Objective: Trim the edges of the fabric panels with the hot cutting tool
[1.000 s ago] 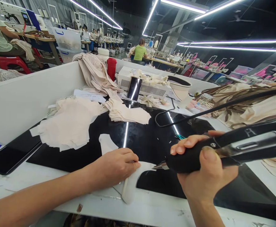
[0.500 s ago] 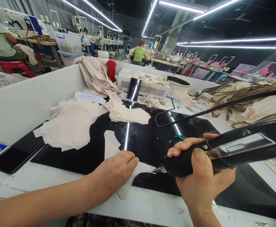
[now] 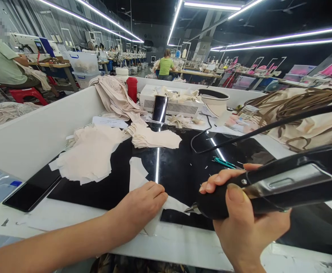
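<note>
My left hand is closed, its fingers pressed down on a cream fabric piece that lies on a glossy black sheet. Parts of the piece show above, below and to the right of the fingers. Wrapped around a black corded handheld tool is my right hand, thumb on top. The tool's pointed metal tip meets the right end of the fabric. Beyond my left hand lie a large stack of cream fabric pieces and a smaller stack. Teal thread snips rest behind the tool.
A phone lies at the left. At the back stand a white vented box, a red container and folded cloth. The tool's cord crosses the right side near brown straps. Two seated people are farther off.
The view has shifted slightly. Both hands keep their holds, and the tool's tip stays at the fabric's right end. More of the teal snips shows.
</note>
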